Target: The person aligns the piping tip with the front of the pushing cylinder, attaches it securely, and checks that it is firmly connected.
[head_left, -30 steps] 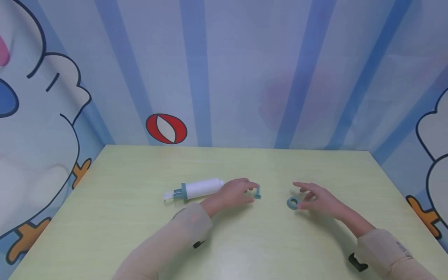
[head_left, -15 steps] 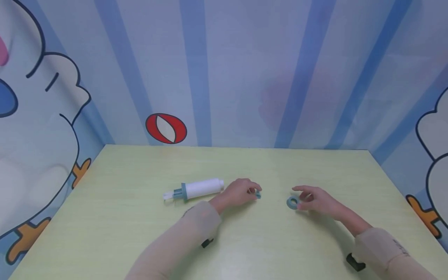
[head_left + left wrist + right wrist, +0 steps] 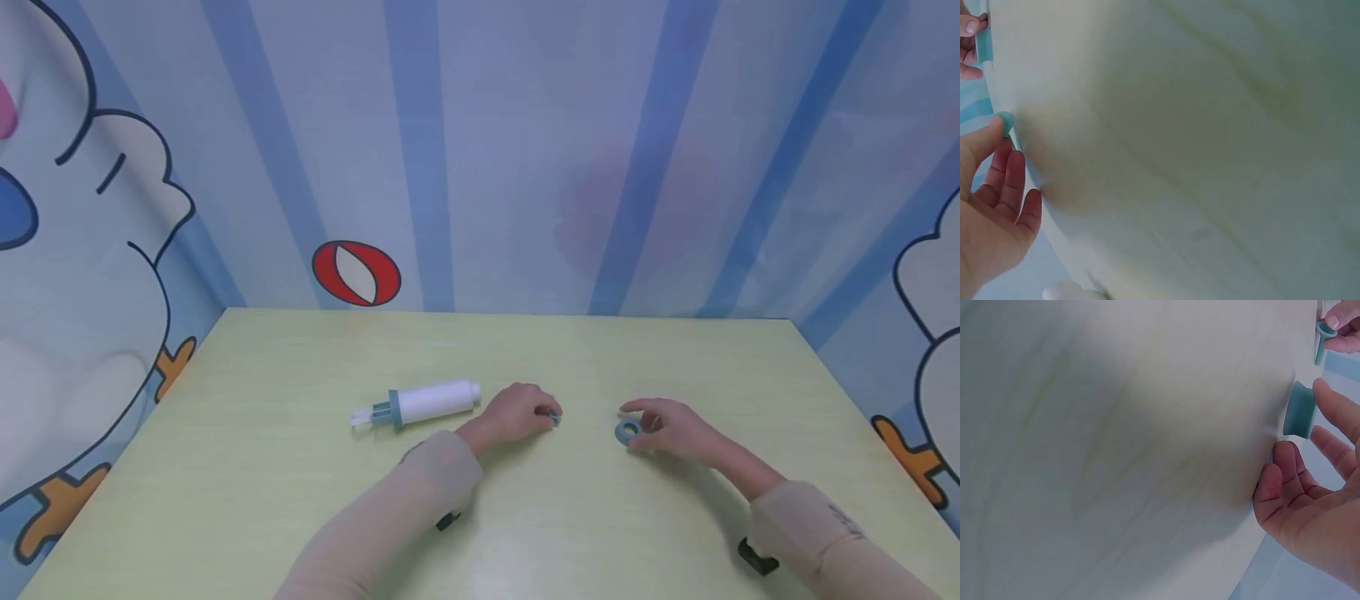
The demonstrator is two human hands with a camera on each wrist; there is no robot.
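Note:
My left hand (image 3: 516, 412) pinches a small teal pin with a round flared head (image 3: 1327, 330) between thumb and fingers. In the left wrist view, that teal pin (image 3: 1005, 123) shows its head at the thumb tip, while the other fingers curl loosely below. The right hand (image 3: 671, 428) is at a teal ring (image 3: 627, 431) lying on the table, its thumb by the near edge and its forefinger by the far edge. From the right wrist, the ring (image 3: 1300, 410) shows a concave side, with thumb and forefinger tips right at its edge and the remaining fingers bent on the tabletop.
On the pale yellow-green table (image 3: 495, 533), left of the left hand, lies a white cylinder (image 3: 437, 402) with a teal collar (image 3: 393, 411) and a clear end piece (image 3: 361, 419). A blue striped backdrop (image 3: 517, 167) with cartoon figures stands behind and at both sides.
My left hand has moved slightly right and taken hold of the teal pin, its fingers drawing together. The right hand has shifted a little left around the ring, which lies where it was.

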